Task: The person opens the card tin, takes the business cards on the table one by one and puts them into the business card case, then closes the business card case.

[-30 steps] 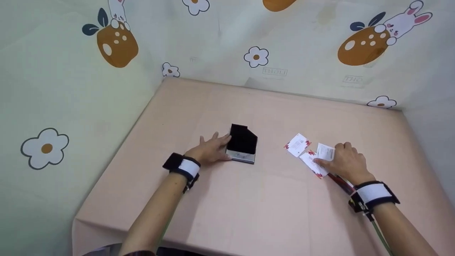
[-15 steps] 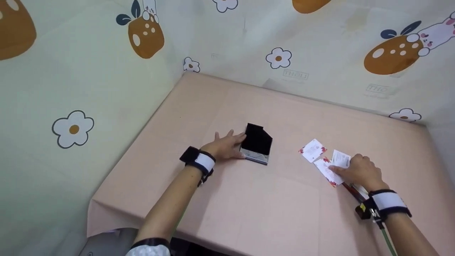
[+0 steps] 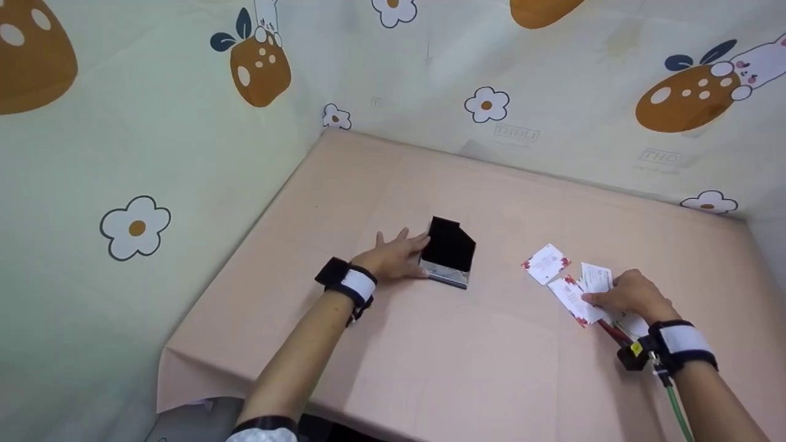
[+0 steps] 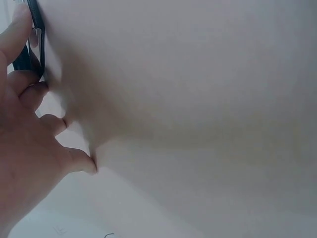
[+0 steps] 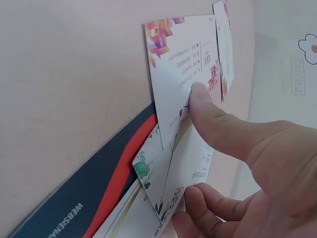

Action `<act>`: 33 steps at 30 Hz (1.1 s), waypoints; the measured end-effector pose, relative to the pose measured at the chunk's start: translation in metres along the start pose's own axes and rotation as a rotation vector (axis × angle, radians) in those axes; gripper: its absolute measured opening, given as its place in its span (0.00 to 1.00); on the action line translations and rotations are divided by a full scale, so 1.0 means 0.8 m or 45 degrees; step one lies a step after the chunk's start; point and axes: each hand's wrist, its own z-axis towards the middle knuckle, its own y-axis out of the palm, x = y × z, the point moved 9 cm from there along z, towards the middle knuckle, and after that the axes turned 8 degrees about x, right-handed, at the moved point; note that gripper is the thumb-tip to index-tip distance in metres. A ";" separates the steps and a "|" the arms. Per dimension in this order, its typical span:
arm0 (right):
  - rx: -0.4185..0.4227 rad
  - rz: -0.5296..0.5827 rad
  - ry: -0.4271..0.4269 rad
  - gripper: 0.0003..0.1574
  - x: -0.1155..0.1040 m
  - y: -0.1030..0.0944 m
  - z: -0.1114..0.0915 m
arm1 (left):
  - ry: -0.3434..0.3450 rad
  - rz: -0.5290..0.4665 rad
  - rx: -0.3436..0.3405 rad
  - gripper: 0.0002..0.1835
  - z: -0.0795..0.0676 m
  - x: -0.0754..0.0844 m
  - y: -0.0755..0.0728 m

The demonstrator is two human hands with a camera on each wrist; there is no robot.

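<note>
A business card case (image 3: 450, 245), black with a silver lower strip, lies on the table. My left hand (image 3: 390, 258) grips its left edge between thumb and index finger; the other fingers spread over the cloth. In the left wrist view only the dark rim of the case shows at top left. My right hand (image 3: 635, 298) is over several overlapping business cards. Its thumb presses a white card with red-orange corners (image 5: 183, 54), while the curled fingers meet the edge of the cards beneath. A leaf-printed card (image 5: 153, 166) and a dark card with a red stripe (image 5: 99, 183) lie under it.
Another red-cornered card (image 3: 546, 264) lies just beyond the held ones. The pink tablecloth (image 3: 430, 356) covers the table, with patterned wall sheets (image 3: 393, 67) along its left and back edges. A green cable (image 3: 680, 411) trails from the right wristband.
The head view has swung left, so everything sits further right in it. My right hand has drawn back slightly over the cards, its fingers lower. My left hand still holds the case.
</note>
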 end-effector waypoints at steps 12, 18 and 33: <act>-0.027 0.049 0.040 0.54 -0.007 -0.003 0.007 | -0.006 0.006 0.016 0.41 0.002 0.001 -0.004; -0.061 0.025 0.074 0.48 -0.005 0.007 0.004 | -0.017 0.042 -0.029 0.42 -0.004 -0.004 0.009; 0.103 0.067 -0.124 0.43 -0.029 -0.003 -0.022 | 0.016 0.049 -0.012 0.41 0.008 0.004 0.006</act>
